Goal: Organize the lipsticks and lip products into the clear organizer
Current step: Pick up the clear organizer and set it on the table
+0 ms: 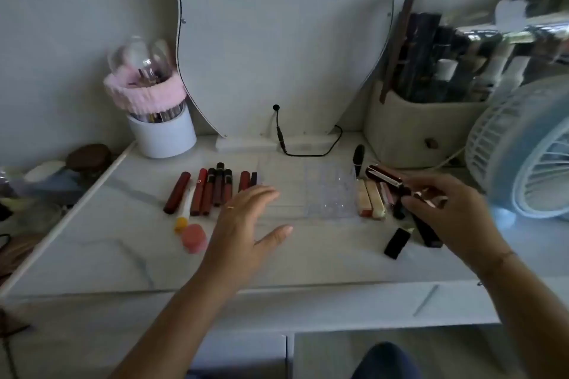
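So the right hand (pixel 443 209) is pinched onto a dark red lipstick tube (pixel 386 178), held up off the tabletop (pixel 308 255) with its long axis running roughly left-right, the capped end pointing left toward the clear organizer (pixel 331 194). That's the relation that matters imo: the organizer sits just to the left of the held tube and a bit lower, so the tube needs to swing from lying sideways to standing upright before it drops into a slot. The right hand is clearly the nearer one to the organizer's right edge. The left hand (pixel 246 221) is spread flat with nothing in it, hovering near the organizer's left side, just beside the row of long red lip gloss tubes (pixel 212 190) that lie with their long axes pointing away from the person. More products sit right of the organizer: a couple of cream-coloured lipsticks (pixel 371 203) and some black tubes (pixel 397 243) nearer the front edge. Hard parts: the organizer is see-through against pale marble, so its walls and dividers are barely readable and I can't tell if any slot is filled. The right hand's fingers cover the tube's far end, and the whole shot is a bit motion-blurred.
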{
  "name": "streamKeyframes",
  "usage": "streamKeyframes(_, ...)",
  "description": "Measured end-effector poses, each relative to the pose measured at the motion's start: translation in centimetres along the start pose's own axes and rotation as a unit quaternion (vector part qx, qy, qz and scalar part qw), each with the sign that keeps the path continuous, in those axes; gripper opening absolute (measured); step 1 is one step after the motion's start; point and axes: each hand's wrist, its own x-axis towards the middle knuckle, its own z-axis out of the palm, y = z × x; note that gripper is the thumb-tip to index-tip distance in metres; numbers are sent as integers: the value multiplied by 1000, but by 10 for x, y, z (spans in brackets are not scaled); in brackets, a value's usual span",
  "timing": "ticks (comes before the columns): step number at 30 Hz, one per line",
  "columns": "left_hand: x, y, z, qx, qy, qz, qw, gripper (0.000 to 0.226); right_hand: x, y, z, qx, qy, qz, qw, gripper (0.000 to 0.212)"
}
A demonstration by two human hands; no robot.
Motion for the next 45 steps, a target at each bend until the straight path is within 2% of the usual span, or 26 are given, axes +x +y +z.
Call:
streamKeyframes(6, -1, 10, 24, 17, 8, 17, 1000, 48, -18, 15, 0, -49, -2, 10, 999, 29)
streamKeyframes(10, 6, 7, 35, 75, 11, 29, 997, 45, -9, 16, 6, -64, 10, 5, 998, 31)
streamKeyframes(12, 10, 6, 39, 91, 11, 23, 995, 45, 5, 13, 12, -93, -35, -32, 995, 36)
streamKeyframes(14, 12, 4, 41, 98, 12, 21, 995, 44, 22, 10, 17, -108, -115, -72, 985, 46)
streamKeyframes(18, 14, -2, 41, 98, 10, -2, 995, 42, 51, 13, 26, -112, -245, -78, 960, 64)
streamKeyframes(26, 15, -7, 43, 114, 0, -12, 993, 38, 68, 17, 42, -167, -293, -105, 935, 87)
streamKeyframes(32, 15, -5, 43, 94, 9, -9, 996, 36, 66, 18, 42, -139, -275, -117, 944, 85)
streamKeyframes(36, 18, 4, 41, 1, 51, -28, 998, 32, 62, 15, 31, -52, -226, -118, 966, 80)
streamKeyframes(39, 24, 20, 44, -34, 52, -21, 998, 31, 56, 5, 22, 12, -164, -140, 976, 80)
streamKeyframes(42, 37, 42, 49, -112, 18, -32, 993, 32, 49, -16, 24, 58, -133, -179, 973, 81)
streamKeyframes(45, 56, 60, 49, -250, -64, -86, 962, 33, 41, -34, 34, 68, -122, -226, 964, 88)
